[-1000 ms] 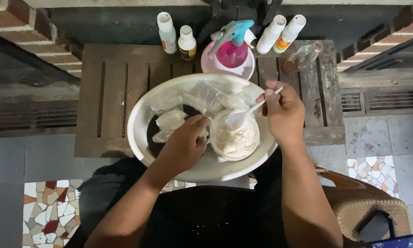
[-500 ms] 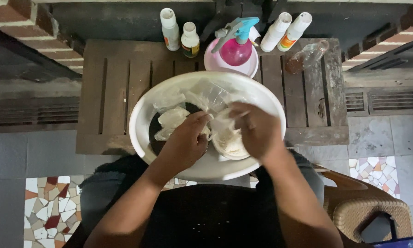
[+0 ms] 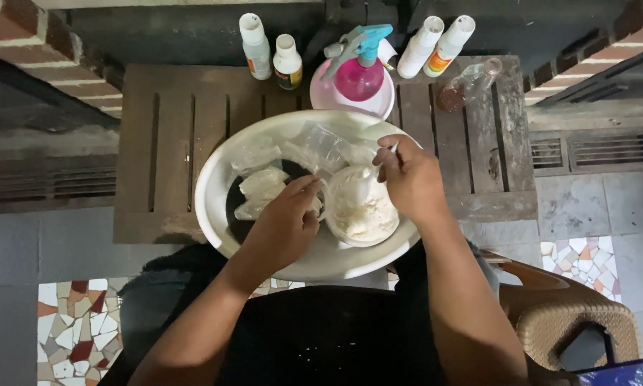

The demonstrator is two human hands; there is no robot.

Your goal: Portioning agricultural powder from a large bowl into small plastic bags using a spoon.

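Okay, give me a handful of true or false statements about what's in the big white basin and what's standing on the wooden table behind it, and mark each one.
1. The right hand holds a white spoon over the small white bowl of pale powder. True.
2. The left hand rests flat on the wooden table, away from the basin. False: it is inside the large white basin, at the rim of the small bowl.
3. A pink spray bottle with a blue trigger stands behind the basin. True.
4. The basin is filled with water. False: it holds clear plastic bags and the small bowl; no water shows.
5. Only one white bottle stands on the table. False: four white bottles stand there, two on each side of the spray bottle.
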